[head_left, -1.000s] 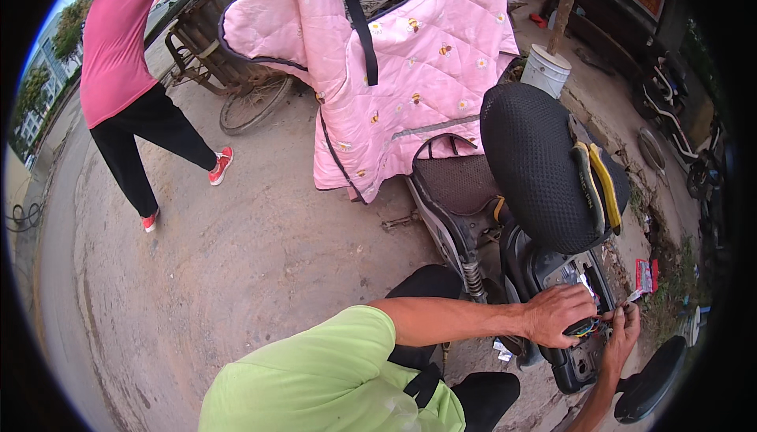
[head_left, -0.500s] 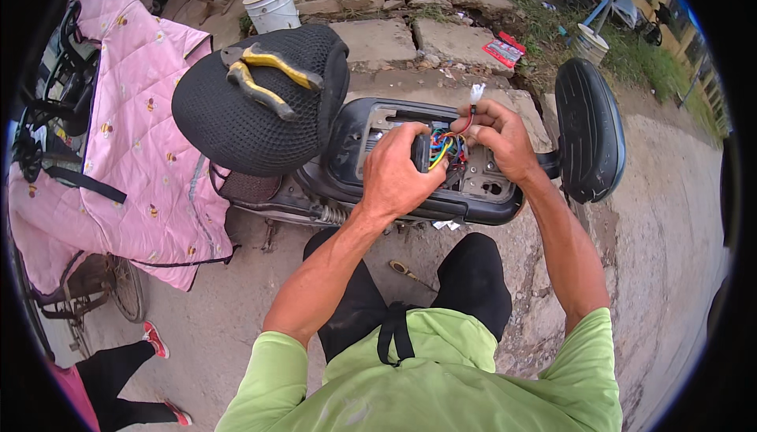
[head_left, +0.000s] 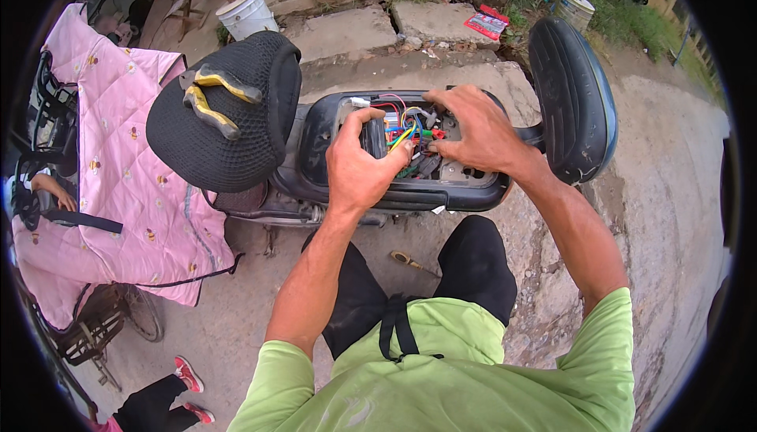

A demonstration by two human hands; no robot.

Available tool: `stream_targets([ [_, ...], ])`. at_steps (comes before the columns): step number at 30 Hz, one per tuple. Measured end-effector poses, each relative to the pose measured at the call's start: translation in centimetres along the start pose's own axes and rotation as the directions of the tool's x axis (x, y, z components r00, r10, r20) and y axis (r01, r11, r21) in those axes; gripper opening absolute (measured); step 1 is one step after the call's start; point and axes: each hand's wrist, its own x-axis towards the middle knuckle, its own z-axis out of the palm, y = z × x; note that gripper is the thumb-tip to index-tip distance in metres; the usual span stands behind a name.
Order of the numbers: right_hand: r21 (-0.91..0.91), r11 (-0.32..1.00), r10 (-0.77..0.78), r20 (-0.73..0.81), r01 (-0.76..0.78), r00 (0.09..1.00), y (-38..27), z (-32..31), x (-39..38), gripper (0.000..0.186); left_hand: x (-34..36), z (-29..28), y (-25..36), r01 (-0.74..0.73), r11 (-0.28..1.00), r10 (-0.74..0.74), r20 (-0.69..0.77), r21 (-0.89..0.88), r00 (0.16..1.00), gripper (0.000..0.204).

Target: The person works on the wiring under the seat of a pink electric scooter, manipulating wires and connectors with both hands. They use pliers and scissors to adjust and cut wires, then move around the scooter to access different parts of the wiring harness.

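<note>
A black scooter body (head_left: 315, 172) lies open below me, its under-seat bay (head_left: 473, 184) showing a bundle of coloured wires (head_left: 406, 128). My left hand (head_left: 359, 164) is closed around a dark part at the bay's left end, next to the wires. My right hand (head_left: 477, 128) rests on the bay's right side, fingertips pressing down among the wires and connectors. Yellow-handled pliers (head_left: 209, 93) lie on the raised black mesh seat (head_left: 229, 128) to the left. The scooter's rear seat pad (head_left: 572, 97) stands up on the right.
A pink quilted cover (head_left: 126, 188) drapes a vehicle on the left. A white bucket (head_left: 246, 13) and a red packet (head_left: 485, 24) sit on cracked concrete slabs beyond. A small tool (head_left: 410, 260) lies on the ground between my knees. Another person's shoes (head_left: 189, 373) show lower left.
The view has swung from the side to straight above the open bay. My right hand has dropped from lifted wires onto the bay's right side; my left hand still grips the dark part.
</note>
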Motion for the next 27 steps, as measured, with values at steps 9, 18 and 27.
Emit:
stream_targets([
  [9,-0.018,1.000,0.000,0.155,0.003,0.988,1.7,0.2,2.1,0.035,0.5,-0.3,1.2,0.216,0.965,-0.211,0.050,-0.150,0.976,0.051],
  [18,0.243,0.954,0.164,0.080,-0.179,0.983,2.1,0.4,2.5,0.032,0.2,0.0,0.8,0.157,0.986,-0.157,0.004,-0.054,0.988,0.050],
  [27,0.503,0.832,0.198,0.127,-0.235,0.972,2.1,-0.2,1.6,0.033,-1.2,0.4,-1.2,-0.164,0.984,0.167,-0.043,0.071,0.985,0.054],
])
